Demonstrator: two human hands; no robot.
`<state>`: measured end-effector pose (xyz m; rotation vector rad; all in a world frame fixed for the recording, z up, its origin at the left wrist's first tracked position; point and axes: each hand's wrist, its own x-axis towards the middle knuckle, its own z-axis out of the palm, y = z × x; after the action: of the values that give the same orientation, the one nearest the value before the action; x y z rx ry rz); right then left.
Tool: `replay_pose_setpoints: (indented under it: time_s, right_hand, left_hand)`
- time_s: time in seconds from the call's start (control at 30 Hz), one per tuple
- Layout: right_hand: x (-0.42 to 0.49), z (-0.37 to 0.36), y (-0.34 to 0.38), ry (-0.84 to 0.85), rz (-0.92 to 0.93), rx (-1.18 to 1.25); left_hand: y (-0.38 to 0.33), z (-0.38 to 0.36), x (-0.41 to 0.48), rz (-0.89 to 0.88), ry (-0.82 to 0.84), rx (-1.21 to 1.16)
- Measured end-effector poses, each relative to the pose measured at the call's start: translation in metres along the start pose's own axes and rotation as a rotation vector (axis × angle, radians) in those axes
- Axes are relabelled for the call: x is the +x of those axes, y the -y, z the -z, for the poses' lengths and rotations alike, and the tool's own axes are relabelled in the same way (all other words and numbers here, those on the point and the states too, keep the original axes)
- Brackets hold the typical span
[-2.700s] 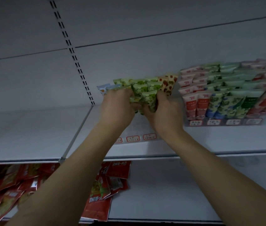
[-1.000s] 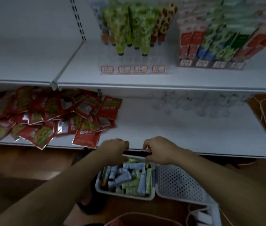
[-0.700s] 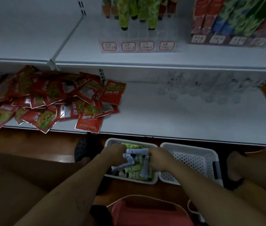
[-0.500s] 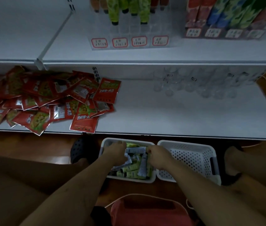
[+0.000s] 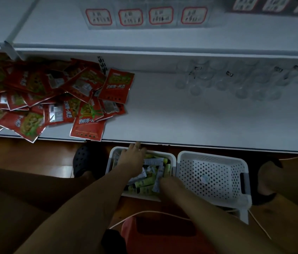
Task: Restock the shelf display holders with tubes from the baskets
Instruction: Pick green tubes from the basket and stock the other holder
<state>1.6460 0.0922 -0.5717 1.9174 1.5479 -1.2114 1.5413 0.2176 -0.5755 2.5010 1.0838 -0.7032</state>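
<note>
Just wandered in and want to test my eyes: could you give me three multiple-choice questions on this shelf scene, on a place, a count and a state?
1. Where do the red packets lie?
A. on the lower shelf
B. in a cardboard box
C. hung on hooks

2. How many white baskets are in view?
A. one
B. two
C. four

3. How is the right basket?
A. heaped with packets
B. upside down
C. upright and empty

1 A: they are piled on its left part.
2 B: two sit side by side below the shelf.
3 C: its dotted bottom is bare; the tubes lie in the left basket.
</note>
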Motion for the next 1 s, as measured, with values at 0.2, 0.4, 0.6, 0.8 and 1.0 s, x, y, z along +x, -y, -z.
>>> replay_pose_setpoints:
  time_s: [0.2, 0.4, 0.6, 0.8, 1.0]
  right_hand:
    - [0.012, -0.002, 0.007, 0.009, -0.002, 0.087]
    - [0.02, -0.012, 0.009, -0.235, -0.196, 0.378]
    - [0.032, -0.012, 0.013, -0.102, -0.198, 0.618]
    - [0.047, -0.021, 0.011, -0.034, -0.265, 0.689]
    - [0.055, -0.025, 0.018, -0.003, -0.285, 0.872]
  left_hand:
    - [0.001, -0.012, 0.0, -0.116, -0.133, 0.104]
    - [-0.007, -0.024, 0.0, -0.131, -0.094, 0.081]
    - [-0.007, -0.032, 0.005, -0.038, -0.006, 0.067]
    - [0.003, -0.041, 0.009, -0.002, 0.002, 0.167]
    - [0.018, -0.026, 0.011, 0.021, 0.005, 0.26]
